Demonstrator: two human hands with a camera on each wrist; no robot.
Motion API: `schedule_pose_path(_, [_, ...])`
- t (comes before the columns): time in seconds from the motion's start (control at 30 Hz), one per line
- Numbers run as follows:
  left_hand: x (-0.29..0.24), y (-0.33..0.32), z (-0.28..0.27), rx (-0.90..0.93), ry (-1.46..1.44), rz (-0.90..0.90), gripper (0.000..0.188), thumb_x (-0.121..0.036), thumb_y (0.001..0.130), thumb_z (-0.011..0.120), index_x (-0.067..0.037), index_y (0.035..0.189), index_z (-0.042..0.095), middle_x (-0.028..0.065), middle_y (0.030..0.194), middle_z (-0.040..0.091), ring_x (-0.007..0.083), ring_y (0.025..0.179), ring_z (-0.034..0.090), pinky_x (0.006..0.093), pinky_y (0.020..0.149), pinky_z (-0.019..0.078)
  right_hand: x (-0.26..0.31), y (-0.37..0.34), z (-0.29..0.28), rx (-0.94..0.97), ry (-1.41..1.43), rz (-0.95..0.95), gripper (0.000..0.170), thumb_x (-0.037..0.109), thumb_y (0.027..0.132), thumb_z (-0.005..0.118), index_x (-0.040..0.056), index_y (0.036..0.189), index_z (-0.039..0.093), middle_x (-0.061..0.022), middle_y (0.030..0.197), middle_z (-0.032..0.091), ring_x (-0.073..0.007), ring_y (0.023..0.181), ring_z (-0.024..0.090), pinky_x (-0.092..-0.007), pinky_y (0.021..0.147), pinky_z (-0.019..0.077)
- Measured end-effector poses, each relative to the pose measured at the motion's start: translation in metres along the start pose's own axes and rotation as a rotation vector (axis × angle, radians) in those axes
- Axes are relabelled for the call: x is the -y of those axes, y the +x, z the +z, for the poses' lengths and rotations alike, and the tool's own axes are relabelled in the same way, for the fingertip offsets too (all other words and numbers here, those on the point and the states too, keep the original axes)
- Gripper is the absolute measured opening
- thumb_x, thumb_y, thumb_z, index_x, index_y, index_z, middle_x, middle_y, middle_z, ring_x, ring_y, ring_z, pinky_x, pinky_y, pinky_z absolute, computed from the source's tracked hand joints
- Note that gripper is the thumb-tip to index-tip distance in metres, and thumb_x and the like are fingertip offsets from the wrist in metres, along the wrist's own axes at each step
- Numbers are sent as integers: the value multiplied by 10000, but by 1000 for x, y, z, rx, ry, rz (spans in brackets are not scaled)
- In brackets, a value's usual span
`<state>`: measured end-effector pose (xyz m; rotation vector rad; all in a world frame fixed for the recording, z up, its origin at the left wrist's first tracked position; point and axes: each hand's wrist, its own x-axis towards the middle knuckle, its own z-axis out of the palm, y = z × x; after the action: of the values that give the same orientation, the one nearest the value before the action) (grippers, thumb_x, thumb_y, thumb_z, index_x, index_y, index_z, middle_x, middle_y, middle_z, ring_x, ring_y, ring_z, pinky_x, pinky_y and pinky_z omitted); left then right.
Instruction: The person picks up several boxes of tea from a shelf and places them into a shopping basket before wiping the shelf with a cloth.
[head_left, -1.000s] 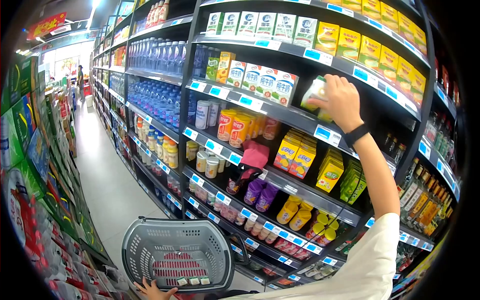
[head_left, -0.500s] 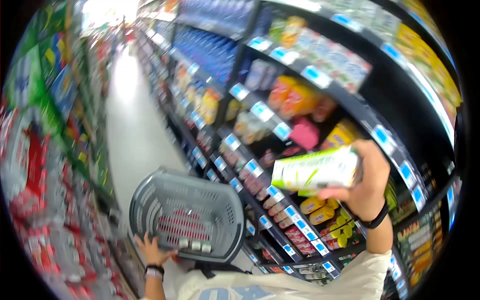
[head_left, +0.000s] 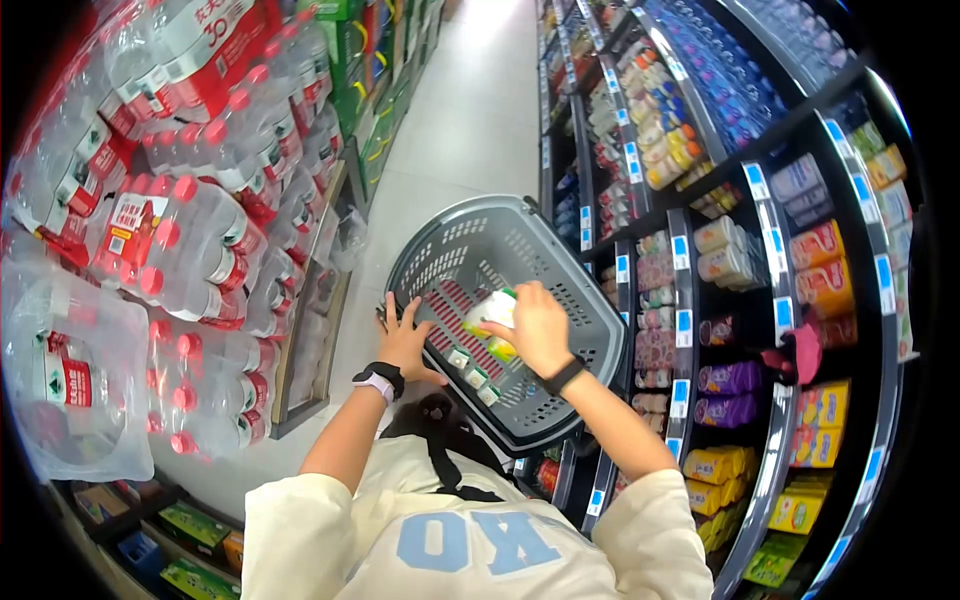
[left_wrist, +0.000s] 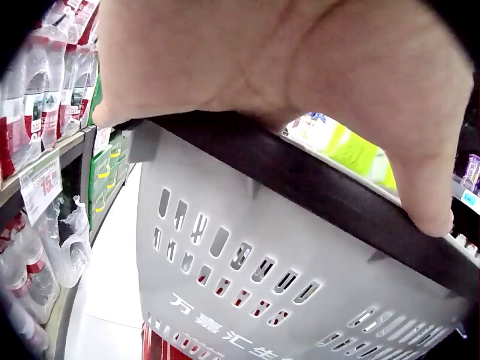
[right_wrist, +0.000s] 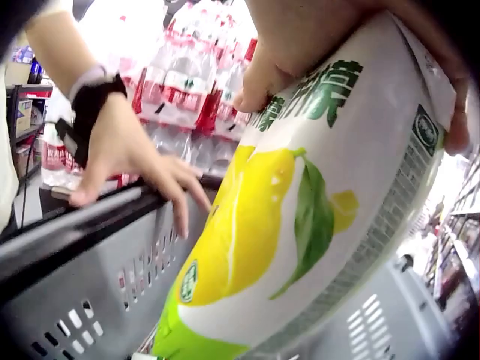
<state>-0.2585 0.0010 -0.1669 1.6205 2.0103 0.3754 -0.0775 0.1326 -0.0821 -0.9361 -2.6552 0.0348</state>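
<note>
Carton (head_left: 490,312), white with printed yellow fruit and a green leaf, hangs tilted within the mouth of the gray basket (head_left: 540,250), held between the thumb and curled fingers of your right hand (head_left: 538,332). You can't tell from these views whether its lower end touches anything. Your left hand (head_left: 402,340) lies on the basket's rim, fingers spread wide and resting on it. Three small white-and-green packs (head_left: 477,378) sit down inside the basket, along the wall nearest your body. Left of the basket you have stacked red-capped bottles (head_left: 180,240); right of it, shelves (head_left: 683,335) with purple packs (head_left: 725,410).
</note>
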Motion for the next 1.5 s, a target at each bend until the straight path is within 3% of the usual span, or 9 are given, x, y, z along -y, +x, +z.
schedule_pose_path(0.33, [1, 3, 8, -49, -6, -37, 925, -478, 369, 863, -152, 1183, 568, 136, 1487, 208, 481, 1376, -39, 719, 1021, 95, 7, 8, 229, 222, 83, 119, 597, 357, 637, 804, -10, 966, 467, -180, 872, 611, -358, 805, 602, -408, 694, 508])
schedule_pose_path(0.37, [3, 2, 11, -58, -2, -28, 923, -496, 372, 859, -162, 1183, 572, 132, 1483, 211, 487, 1372, -43, 723, 1016, 96, 10, 4, 238, 349, 149, 187, 628, 347, 669, 788, -8, 1073, 463, -198, 973, 598, -375, 943, 578, -417, 742, 522])
schedule_pose_path(0.5, [3, 2, 10, -84, 2, -22, 901, -494, 372, 863, -175, 1163, 572, 123, 1477, 212, 499, 1366, -41, 728, 1008, 105, 14, -12, 271, 634, 208, 314, 617, 295, 718, 762, -24, 1141, 444, -229, 1068, 566, -397, 1009, 562, -443, 861, 478])
schedule_pose_path(0.8, [0, 1, 9, -82, -49, -30, 890, -445, 376, 880, -140, 1157, 581, 132, 1489, 198, 469, 1381, -49, 715, 1022, 107, -10, -34, 296, 899, 366, 412, 599, 173, 743, 723, -43, 1207, 411, -282, 1072, 578, -380, 976, 595, -430, 802, 501])
schedule_pose_path(0.9, [2, 3, 10, -54, -53, -40, 895, -445, 380, 881, -136, 1164, 579, 132, 1488, 198, 466, 1381, -52, 704, 1031, 100, -18, -34, 278, 1019, 430, 342, 606, 234, 826, 664, -30, 1294, 384, -246, 1154, 566, -360, 1019, 587, -426, 797, 504])
schedule_pose_path(1.03, [1, 4, 6, -58, -57, -27, 867, -420, 379, 881, -139, 1150, 600, 125, 1483, 209, 485, 1371, -65, 700, 1028, 92, -28, -42, 251, 935, 590, 424, 623, 269, 808, 696, 4, 1317, 453, -186, 1288, 527, -315, 1103, 569, -394, 865, 491])
schedule_pose_path(1.13, [8, 6, 16, -75, -31, -1, 866, -481, 357, 878, -158, 1117, 619, 129, 1477, 219, 488, 1368, -62, 684, 1039, 79, -44, -39, 210, 781, 768, 465, 565, 315, 804, 673, -6, 1243, 517, -218, 1167, 596, -327, 1077, 583, -385, 897, 464])
schedule_pose_path(1.37, [16, 12, 23, -26, 38, 19, 987, -609, 321, 841, -114, 1145, 613, 157, 1458, 254, 484, 1367, -41, 677, 1046, 46, -96, -13, -41, 215, 537, 251, 501, 267, 866, 610, -15, 1257, 476, -222, 1211, 566, -344, 1131, 545, -390, 942, 438])
schedule_pose_path(1.5, [11, 14, 16, 40, -22, -6, 1020, -700, 323, 803, -94, 1120, 606, 177, 1462, 209, 486, 1354, -115, 736, 994, 53, -83, -16, -228, -265, 312, 266, 395, 201, 800, 639, -20, 1110, 535, -211, 1018, 612, -367, 956, 579, -424, 841, 457])
